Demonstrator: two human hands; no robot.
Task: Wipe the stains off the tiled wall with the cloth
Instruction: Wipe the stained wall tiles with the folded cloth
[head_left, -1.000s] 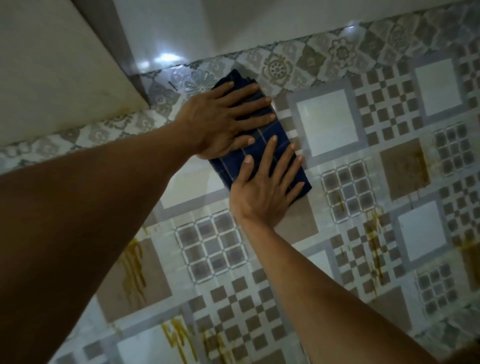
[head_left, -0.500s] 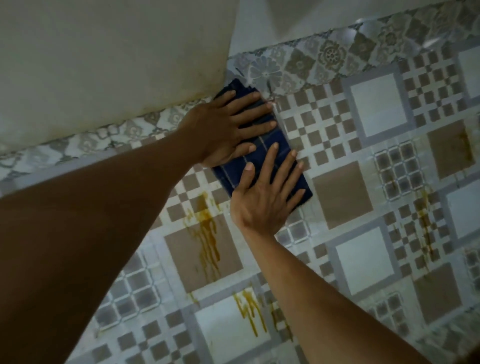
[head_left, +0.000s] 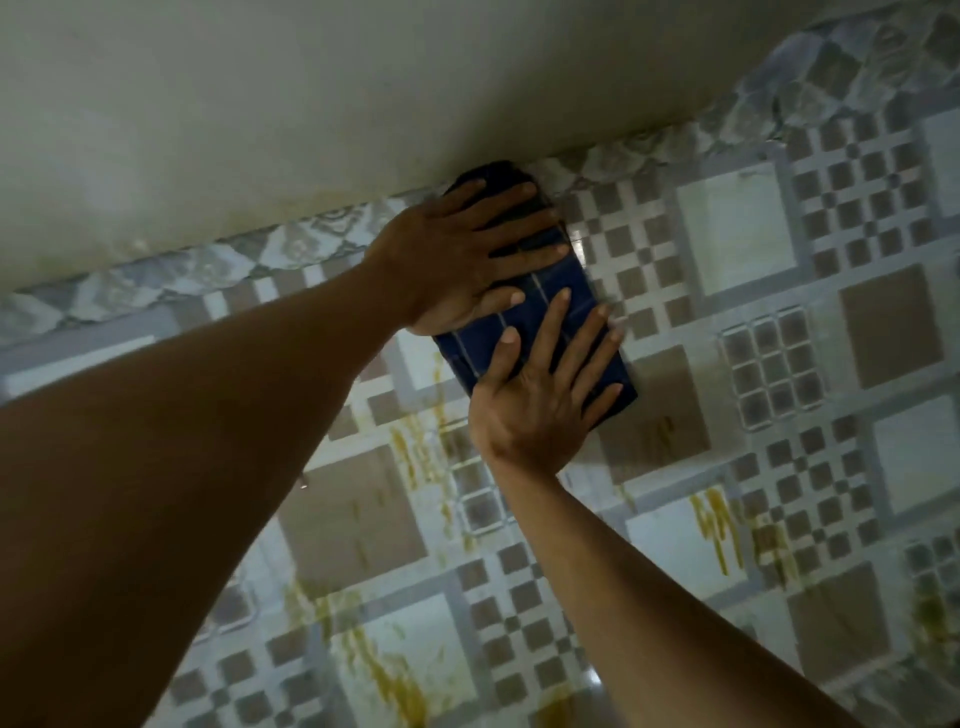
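A folded dark blue cloth (head_left: 532, 312) with thin pale lines lies flat against the patterned tiled wall (head_left: 737, 223), its top end at the floral border strip. My left hand (head_left: 457, 260) presses on the cloth's upper half with fingers spread. On the lower half, my right hand (head_left: 535, 410) presses too, fingers apart. Yellow-brown drip stains (head_left: 415, 457) run down the tiles just below and left of the cloth. More stains (head_left: 711, 525) mark a white tile at the lower right, and others (head_left: 384, 670) sit near the bottom.
A plain off-white surface (head_left: 311, 104) fills the upper part of the view and meets the tiles along the grey floral border (head_left: 291, 249). My two forearms cross the lower left and the centre of the view.
Both hands have slid the cloth to the left along the top border of the tiles. The white tile that was beside the cloth now lies farther right. More stained tiles show below.
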